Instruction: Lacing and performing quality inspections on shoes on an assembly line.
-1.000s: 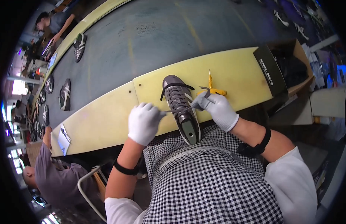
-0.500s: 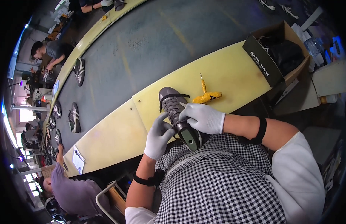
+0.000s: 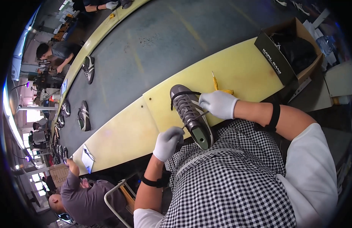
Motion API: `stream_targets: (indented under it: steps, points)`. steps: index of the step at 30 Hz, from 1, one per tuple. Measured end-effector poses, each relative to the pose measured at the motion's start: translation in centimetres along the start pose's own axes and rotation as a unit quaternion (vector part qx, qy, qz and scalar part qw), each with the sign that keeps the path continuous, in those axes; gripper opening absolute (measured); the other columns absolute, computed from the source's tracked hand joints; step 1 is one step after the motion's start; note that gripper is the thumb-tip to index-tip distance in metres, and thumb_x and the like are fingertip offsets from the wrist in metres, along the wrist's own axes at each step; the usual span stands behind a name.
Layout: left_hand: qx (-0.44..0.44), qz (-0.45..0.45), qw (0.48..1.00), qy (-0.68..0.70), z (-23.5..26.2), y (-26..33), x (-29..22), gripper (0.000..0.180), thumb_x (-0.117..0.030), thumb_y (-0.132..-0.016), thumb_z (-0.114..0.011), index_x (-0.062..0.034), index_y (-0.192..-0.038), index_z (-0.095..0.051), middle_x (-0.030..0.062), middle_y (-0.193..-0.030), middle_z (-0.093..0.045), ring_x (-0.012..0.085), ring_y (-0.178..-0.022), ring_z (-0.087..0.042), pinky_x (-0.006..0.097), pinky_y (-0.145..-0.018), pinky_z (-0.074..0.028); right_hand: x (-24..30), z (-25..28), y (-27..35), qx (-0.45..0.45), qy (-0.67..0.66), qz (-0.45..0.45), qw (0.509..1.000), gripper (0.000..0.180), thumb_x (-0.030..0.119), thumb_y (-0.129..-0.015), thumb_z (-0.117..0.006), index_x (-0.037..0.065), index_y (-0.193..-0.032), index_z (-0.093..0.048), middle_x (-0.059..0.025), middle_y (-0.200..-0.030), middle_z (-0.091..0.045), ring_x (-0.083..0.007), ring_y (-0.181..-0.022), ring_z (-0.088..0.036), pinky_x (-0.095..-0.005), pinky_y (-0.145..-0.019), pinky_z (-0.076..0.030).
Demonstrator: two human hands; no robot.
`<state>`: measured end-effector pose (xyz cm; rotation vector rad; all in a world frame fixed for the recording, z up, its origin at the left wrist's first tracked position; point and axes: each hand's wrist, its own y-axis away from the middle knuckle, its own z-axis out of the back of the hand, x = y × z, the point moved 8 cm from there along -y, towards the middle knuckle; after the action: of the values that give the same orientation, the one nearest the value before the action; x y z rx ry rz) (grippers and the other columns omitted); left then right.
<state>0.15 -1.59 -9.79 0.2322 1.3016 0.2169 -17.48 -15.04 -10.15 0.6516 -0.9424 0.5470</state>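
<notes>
A dark grey sneaker (image 3: 180,102) with pale side stripes and a green insole (image 3: 199,135) lies on the yellow table edge, its toe pointing away from me. A dark lace (image 3: 192,121) runs taut across its upper eyelets. White-gloved, my left hand (image 3: 168,143) is closed on one lace end, left of the shoe opening. My right hand (image 3: 218,104), also gloved, pinches the other end just right of the shoe. Another black strand loops loosely over the toe. Partly behind my right hand lies a yellow-wrapped tool (image 3: 216,84) with a thin metal tip.
An open cardboard box (image 3: 273,60) with black contents stands at the right. Beyond the yellow ledge (image 3: 119,129) runs a dark belt surface (image 3: 153,49) carrying several sneakers (image 3: 84,116). A clipboard (image 3: 87,159) lies at left. Co-workers (image 3: 90,199) sit along the left side.
My hands have moved apart from the shoe's lacing, left hand to the left and right hand upward right, drawing the lace taut between them. The whole view has shifted slightly.
</notes>
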Motion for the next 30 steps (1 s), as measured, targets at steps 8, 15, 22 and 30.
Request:
stream_targets:
  steps: [8, 15, 22, 30]
  points:
    - [-0.243, -0.132, 0.887, -0.369, 0.6, -1.5, -4.2, 0.008, -0.012, -0.083, -0.073, -0.0054, -0.089, -0.073, 0.0102, -0.085, -0.067, 0.0291, -0.075, -0.067, 0.037, -0.069, -0.053, 0.6, -4.9, 2.0, 0.296, -0.232, -0.064, 0.924, 0.022, 0.02, -0.096, -0.065, 0.006, -0.109, -0.074, 0.0033, -0.089, -0.069, -0.004, -0.079, -0.059, -0.019, -0.07, -0.047]
    - [-0.174, -0.015, 0.983, -0.056, 0.5, -2.6, -2.9, 0.032, -0.021, -0.09, -0.076, 0.0025, -0.074, -0.06, -0.0025, -0.07, -0.054, 0.0063, -0.064, -0.044, 0.024, -0.057, -0.037, 2.3, -3.1, 2.3, -0.108, -0.172, 0.147, 0.968, 0.019, 0.014, -0.091, -0.064, 0.002, -0.103, -0.072, -0.0127, -0.097, -0.068, -0.0294, -0.091, -0.067, -0.0371, -0.086, -0.054]
    - [-0.112, 0.097, 0.988, -0.041, -1.0, -2.4, -3.5, 0.024, -0.021, -0.091, -0.072, -0.0022, -0.079, -0.063, -0.0051, -0.066, -0.051, 0.0041, -0.058, -0.042, 0.023, -0.053, -0.032, 4.2, -4.4, 2.9, -0.164, 0.075, 0.186, 0.966, 0.018, 0.013, -0.091, -0.06, 0.003, -0.106, -0.065, -0.0135, -0.096, -0.063, -0.0316, -0.092, -0.065, -0.0392, -0.077, -0.055]
    - [0.112, 0.203, 0.973, -0.014, -1.5, -3.5, -3.2, 0.023, -0.019, -0.085, -0.066, 0.0011, -0.095, -0.067, 0.0034, -0.079, -0.066, 0.0088, -0.067, -0.056, 0.023, -0.063, -0.044, 4.1, -4.0, 3.6, -0.188, -0.042, 0.313, 0.93, 0.01, 0.013, -0.09, -0.061, 0.008, -0.092, -0.068, -0.0045, -0.091, -0.061, -0.0258, -0.08, -0.065, -0.0368, -0.07, -0.054]
